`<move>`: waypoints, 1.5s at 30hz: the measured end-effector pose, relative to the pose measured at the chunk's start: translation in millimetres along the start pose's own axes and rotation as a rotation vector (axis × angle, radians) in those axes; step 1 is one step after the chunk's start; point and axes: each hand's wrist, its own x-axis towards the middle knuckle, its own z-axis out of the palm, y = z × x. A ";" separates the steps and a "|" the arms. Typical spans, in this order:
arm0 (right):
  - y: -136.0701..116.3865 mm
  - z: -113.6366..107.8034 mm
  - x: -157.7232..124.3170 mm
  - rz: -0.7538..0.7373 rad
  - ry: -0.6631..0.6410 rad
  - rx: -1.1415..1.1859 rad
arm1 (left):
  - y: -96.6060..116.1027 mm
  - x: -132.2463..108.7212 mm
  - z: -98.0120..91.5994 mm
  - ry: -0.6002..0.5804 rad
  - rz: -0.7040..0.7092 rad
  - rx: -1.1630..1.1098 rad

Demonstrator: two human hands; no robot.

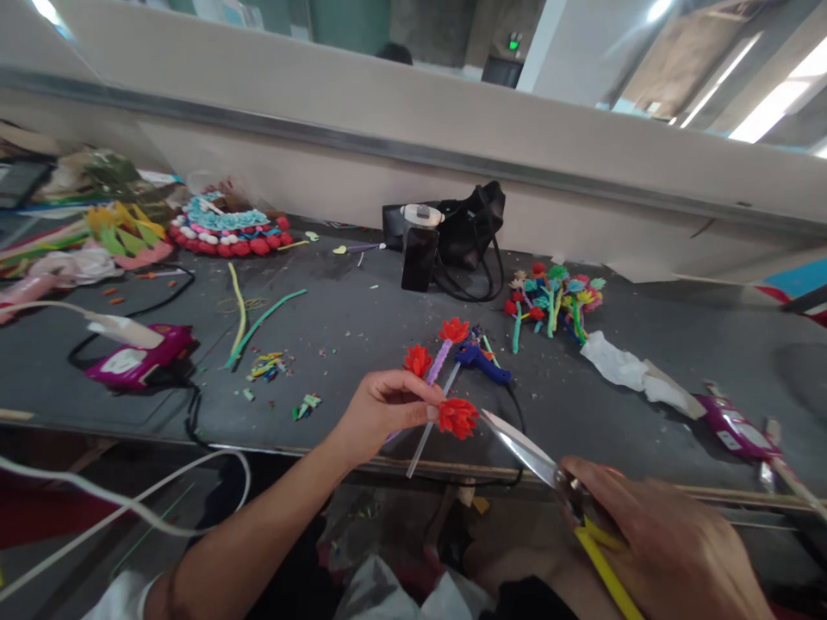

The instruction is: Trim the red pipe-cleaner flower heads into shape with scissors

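My left hand pinches a red artificial flower between thumb and fingertips, its petals facing right. Two more red flowers lie just beyond the fingers: one red flower on a fuzzy purple stem, and another red flower partly behind my hand. In my right hand is a pair of scissors, blades nearly together, the tip beside the held flower but apart from it. Something yellow extends below the scissors' pivot. A blue glue gun with a clear glue stick lies behind the flowers.
Fuzzy wire clippings lie left of my hand, near green and yellow stems. A black bag and phone stand at the back. A colourful flower bunch is right; purple power strips with cables lie on both sides.
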 end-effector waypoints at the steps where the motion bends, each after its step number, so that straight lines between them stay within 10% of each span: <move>1: 0.3 0.1 -0.7 -0.021 -0.034 0.006 | -0.2 -0.2 -0.6 0.013 -0.007 0.000; 45: -2.5 -10.6 1.7 -0.159 -0.004 -0.045 | 4.6 -2.2 -1.4 -0.027 0.056 0.165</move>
